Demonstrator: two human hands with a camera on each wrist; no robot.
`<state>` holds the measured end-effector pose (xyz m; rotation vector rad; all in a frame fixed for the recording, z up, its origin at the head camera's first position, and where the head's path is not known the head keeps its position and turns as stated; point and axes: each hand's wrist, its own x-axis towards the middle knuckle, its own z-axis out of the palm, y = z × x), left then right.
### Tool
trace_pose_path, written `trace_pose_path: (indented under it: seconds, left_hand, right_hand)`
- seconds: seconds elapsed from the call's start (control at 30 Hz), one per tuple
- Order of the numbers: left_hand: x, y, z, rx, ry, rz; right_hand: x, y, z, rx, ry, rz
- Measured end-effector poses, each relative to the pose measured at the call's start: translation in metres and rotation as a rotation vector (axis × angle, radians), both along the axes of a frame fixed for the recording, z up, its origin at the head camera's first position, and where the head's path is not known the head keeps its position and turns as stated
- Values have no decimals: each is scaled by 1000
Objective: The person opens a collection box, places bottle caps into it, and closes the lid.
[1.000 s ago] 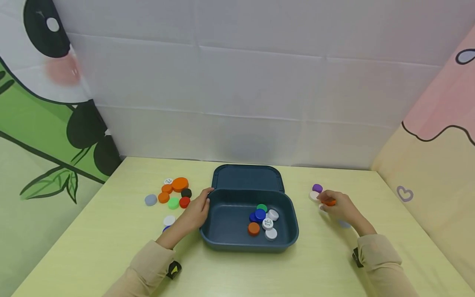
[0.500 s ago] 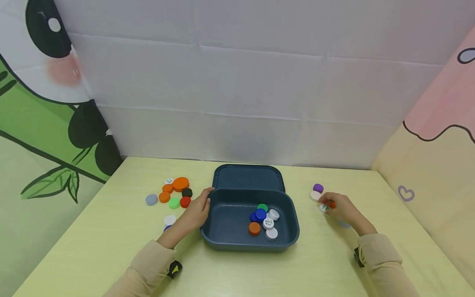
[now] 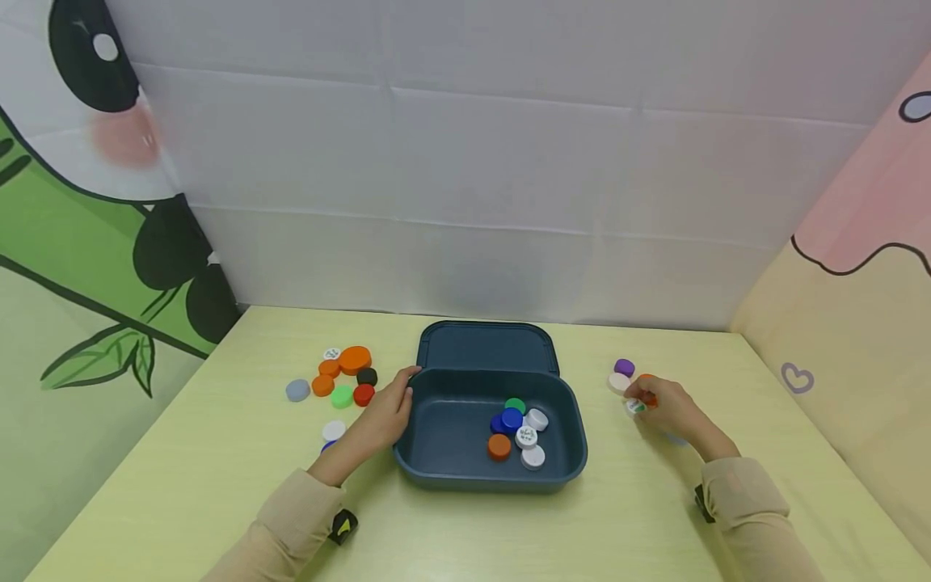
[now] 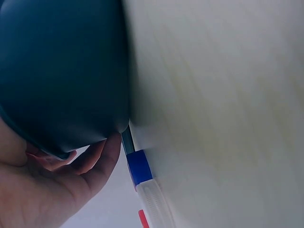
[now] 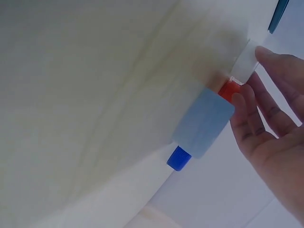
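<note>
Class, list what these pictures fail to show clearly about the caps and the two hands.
- Head view: the right hand covers most of the orange cap it pinches; its grip is too small to read.
- Head view: the left hand hides part of a blue cap.
- Head view: print on the white cap in the box is too small.

Pale yellow-green table (image 3: 182,485); white creased backdrop (image 3: 473,162) (cartoon-printed side panels).

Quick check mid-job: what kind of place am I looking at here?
Probably a staged tabletop booth, not a lived-in room: a pale table fenced by a white sheet and cartoon cloth panels. On it sit only a blue box and loose bottle caps.
</note>
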<state>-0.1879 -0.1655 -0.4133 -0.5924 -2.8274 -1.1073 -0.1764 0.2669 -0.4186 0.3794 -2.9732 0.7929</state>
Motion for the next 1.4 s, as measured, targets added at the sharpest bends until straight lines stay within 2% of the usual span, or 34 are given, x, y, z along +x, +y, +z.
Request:
trace_pose_path:
  seconds: [0.33, 0.6, 0.8, 1.03, 1.17, 1.4]
  left_hand:
    - [-1, 0, -1, 5, 16, -6]
    - [-1, -1, -1, 5, 22, -10]
    - [1, 0, 1, 11, 23, -9]
    - [3, 0, 3, 1, 31, -5]
    - [3, 0, 3, 0, 28, -5]
    - [2, 0, 2, 2, 23, -8]
  right_hand:
    - [-1, -3, 3, -34, 56, 8]
    - [3, -22, 20, -79, 132, 38]
    - [8, -48, 36, -107, 170, 95]
    - [15, -85, 49, -118, 161, 172]
    - [20, -106, 53, -115, 150, 231]
    - [29, -136, 50, -108, 151, 389]
